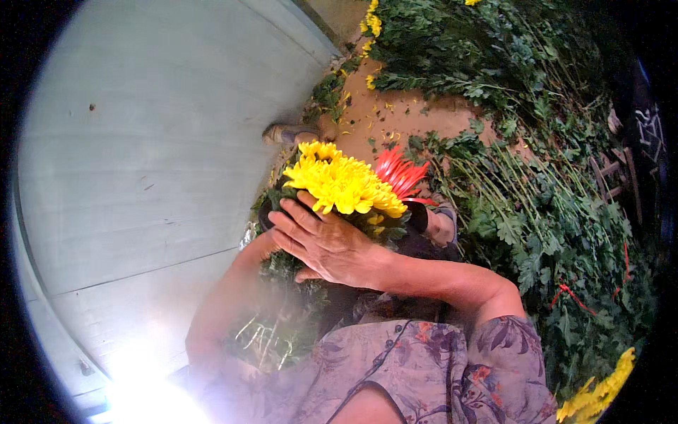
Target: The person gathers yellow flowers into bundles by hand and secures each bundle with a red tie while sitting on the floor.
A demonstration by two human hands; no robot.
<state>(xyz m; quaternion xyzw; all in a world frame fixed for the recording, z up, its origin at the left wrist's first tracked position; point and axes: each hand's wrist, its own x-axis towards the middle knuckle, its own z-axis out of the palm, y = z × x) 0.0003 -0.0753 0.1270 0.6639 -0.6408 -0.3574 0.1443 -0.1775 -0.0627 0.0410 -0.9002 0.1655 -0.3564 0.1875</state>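
A bunch of yellow chrysanthemums (341, 183) with green leaves is in front of me, its blooms at the top and its stems pointing down over my lap. My right hand (328, 244) reaches in from the right and lies with its back up against the leaves just below the blooms, fingers extended and slightly apart. Behind it, my left hand (267, 245) is at the bunch's left side; its fingers are hidden, so its grip does not show. A bundle of red plastic strips (400, 172) sits just right of the blooms, near my knee.
Heaps of cut leafy stems (529, 222) cover the ground at the right and upper right. More yellow blooms (598, 389) show at the lower right. A pale panelled surface (159, 143) fills the left. Fallen petals dot the brown floor (402, 119). Glare blurs the lower left.
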